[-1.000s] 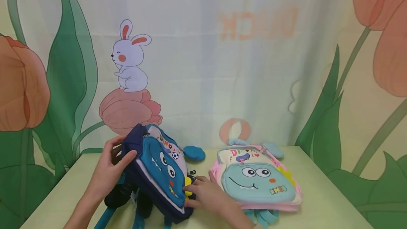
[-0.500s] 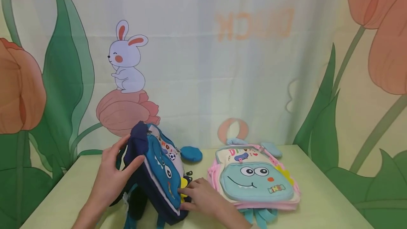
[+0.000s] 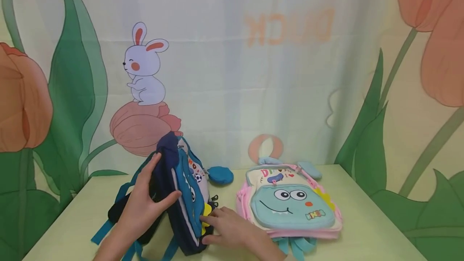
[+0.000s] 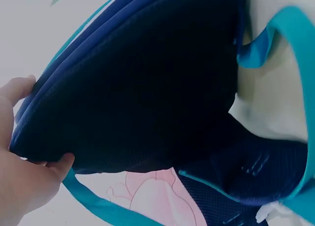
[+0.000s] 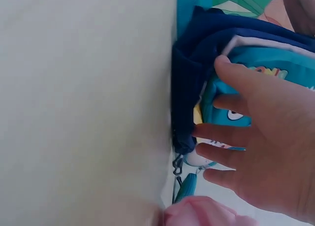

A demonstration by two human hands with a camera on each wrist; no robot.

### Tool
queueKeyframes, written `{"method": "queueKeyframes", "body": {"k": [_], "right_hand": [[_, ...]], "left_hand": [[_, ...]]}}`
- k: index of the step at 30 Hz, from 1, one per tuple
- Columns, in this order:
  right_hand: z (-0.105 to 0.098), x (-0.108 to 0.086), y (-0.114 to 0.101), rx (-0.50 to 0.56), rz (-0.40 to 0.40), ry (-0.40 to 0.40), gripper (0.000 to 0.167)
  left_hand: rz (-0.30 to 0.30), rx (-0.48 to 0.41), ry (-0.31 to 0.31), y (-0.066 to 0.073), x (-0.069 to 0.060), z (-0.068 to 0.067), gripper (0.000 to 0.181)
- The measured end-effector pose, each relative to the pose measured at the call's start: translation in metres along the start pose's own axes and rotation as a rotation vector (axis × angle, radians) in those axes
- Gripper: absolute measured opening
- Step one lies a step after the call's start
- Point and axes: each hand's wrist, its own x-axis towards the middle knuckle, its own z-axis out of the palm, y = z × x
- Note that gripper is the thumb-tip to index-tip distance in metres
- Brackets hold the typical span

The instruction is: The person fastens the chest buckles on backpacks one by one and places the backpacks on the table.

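A navy and blue dinosaur backpack [image 3: 173, 212] stands tilted on its lower edge at the left of the table, its face pocket turned to the right. My left hand [image 3: 143, 200] grips its left side, thumb in front and fingers behind. In the left wrist view, the dark back panel [image 4: 147, 88] shows between thumb and fingers of that hand [image 4: 24, 172]. With extended fingers my right hand [image 3: 230, 226] touches the lower right side, near the yellow spikes [image 3: 206, 214]. The right wrist view shows this hand [image 5: 275, 117] spread over the front.
On the right lies a pink and mint dinosaur backpack [image 3: 293, 208], straps toward me. Teal straps [image 3: 103, 232] of the navy bag trail on the light table [image 3: 366, 220]. A round blue pouch [image 3: 220, 175] lies behind it. A printed curtain [image 3: 224, 71] hangs at the back.
The navy backpack has tipped further upright and turned its front more to the right. My left hand has moved right with it; my right hand has shifted slightly left, still at its lower side.
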Motion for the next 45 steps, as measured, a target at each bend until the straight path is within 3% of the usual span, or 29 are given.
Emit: {"method": "queueKeyframes", "body": {"k": [4,9,15,20,28,33,38,45], "right_hand": [[-0.010,-0.006,0.006,0.062,-0.003,0.015,0.050],[-0.030,-0.018,0.009,0.109,-0.028,0.120,0.045],[-0.049,-0.035,0.014,0.118,-0.103,0.276,0.041],[-0.060,-0.046,0.018,0.131,-0.132,0.341,0.041],[-0.076,-0.058,0.017,0.199,-0.136,0.426,0.037],[-0.080,-0.062,0.021,0.228,-0.153,0.489,0.034],[-0.082,-0.063,0.023,0.247,-0.144,0.501,0.035],[-0.084,-0.065,0.028,0.248,-0.183,0.535,0.036]], "left_hand": [[0.044,0.010,0.031,0.002,-0.002,0.007,0.103],[0.092,0.026,0.058,0.003,-0.004,0.009,0.100],[0.217,0.056,0.115,-0.004,-0.007,0.008,0.096],[0.302,0.086,0.138,-0.007,-0.004,0.004,0.095],[0.346,0.195,0.204,-0.015,0.001,-0.010,0.085],[0.406,0.209,0.224,-0.014,0.001,-0.008,0.083],[0.402,0.208,0.228,-0.009,0.000,-0.006,0.093],[0.305,0.111,0.234,-0.004,-0.005,-0.001,0.093]]}}
